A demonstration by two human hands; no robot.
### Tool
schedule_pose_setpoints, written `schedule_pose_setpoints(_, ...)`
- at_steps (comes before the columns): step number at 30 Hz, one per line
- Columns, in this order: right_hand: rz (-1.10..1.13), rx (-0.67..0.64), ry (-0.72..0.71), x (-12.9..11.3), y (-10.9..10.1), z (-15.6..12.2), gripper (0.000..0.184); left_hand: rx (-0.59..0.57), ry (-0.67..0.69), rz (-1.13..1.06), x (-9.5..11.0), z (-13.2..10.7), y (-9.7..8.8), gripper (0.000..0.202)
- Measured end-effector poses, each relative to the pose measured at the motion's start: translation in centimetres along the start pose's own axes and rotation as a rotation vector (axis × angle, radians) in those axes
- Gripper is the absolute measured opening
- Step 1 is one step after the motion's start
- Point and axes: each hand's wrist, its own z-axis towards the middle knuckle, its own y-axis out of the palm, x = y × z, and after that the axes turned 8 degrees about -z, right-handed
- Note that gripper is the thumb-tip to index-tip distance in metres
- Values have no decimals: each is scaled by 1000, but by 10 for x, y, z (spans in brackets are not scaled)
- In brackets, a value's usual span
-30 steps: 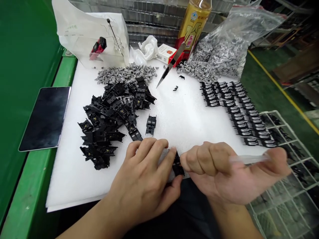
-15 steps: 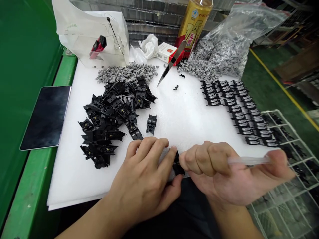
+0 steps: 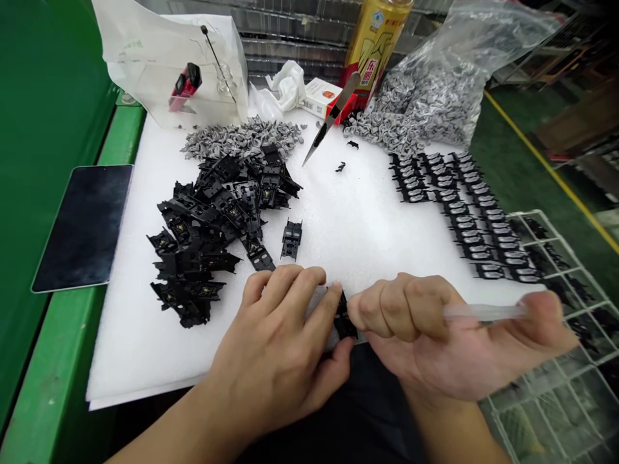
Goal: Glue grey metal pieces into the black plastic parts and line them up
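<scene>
At the front edge of the white foam sheet [image 3: 159, 361], my left hand [image 3: 285, 335] pins a small black plastic part [image 3: 343, 319] between index finger and thumb. My right hand [image 3: 425, 322] is closed around a translucent whitish rod [image 3: 483, 312], its thumb pressing the outer end. The rod's other end is hidden by the fingers, which rest against the black part. A single black part [image 3: 291, 239] lies just beyond my left hand. Left of it spreads a heap of similar black parts [image 3: 203, 219].
Small grey pieces [image 3: 242, 138] lie behind the heap, with more in a clear bag [image 3: 435, 84]. Tweezers [image 3: 331, 119] lean on a small box [image 3: 322, 96] near a yellow bottle [image 3: 374, 45]. Rows of assembled parts [image 3: 464, 219] line the right; a tablet [image 3: 84, 225] lies left.
The view has shifted slightly, so the tabletop things appear a little further left and up. Both hands keep the same grip, with hardly any movement.
</scene>
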Motion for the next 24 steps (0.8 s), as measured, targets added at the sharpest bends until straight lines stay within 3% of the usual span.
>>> schedule_pose_setpoints(24, 2, -2, -15, 1, -2, -3, 69, -9, -1, 5, 0, 0, 0, 43)
